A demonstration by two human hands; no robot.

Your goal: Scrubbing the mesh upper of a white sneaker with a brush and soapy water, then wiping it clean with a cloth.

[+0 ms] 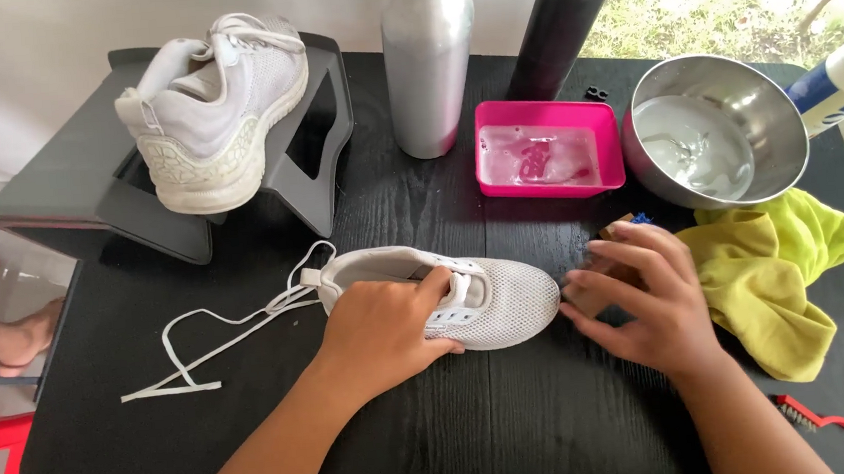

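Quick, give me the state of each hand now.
Left hand: closed over the white shoe, holding it.
Right hand: fingers curled over a brown object, mostly hidden.

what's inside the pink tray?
The pink tray holds shallow cloudy liquid with a pink patch showing in the middle; whether that is a submerged item or the tray's bottom cannot be told.

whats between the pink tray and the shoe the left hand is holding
Only bare black table shows in the head view between the pink tray and the white shoe under the left hand. The right hand is off to the side.
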